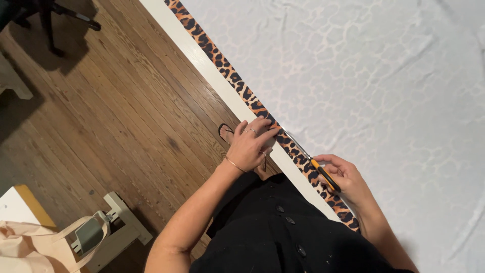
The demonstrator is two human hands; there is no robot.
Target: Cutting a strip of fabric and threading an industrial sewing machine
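A wide sheet of pale fabric (364, 86) with a faint spotted pattern covers a white table (202, 60). Along the table's edge runs its folded border of orange and black leopard print (222, 65). My left hand (250, 141) lies flat on that border, fingers pressing it down at the table edge. My right hand (343, 174) grips scissors with orange and black handles (323, 174). Their thin blades (295, 144) point along the leopard strip toward my left fingertips.
A wooden plank floor (116, 111) lies left of the table, with my sandalled foot (227, 132) on it. A cream tote bag (30, 247) and a white stool frame (121, 222) sit at bottom left. Dark chair legs (50, 20) stand at top left.
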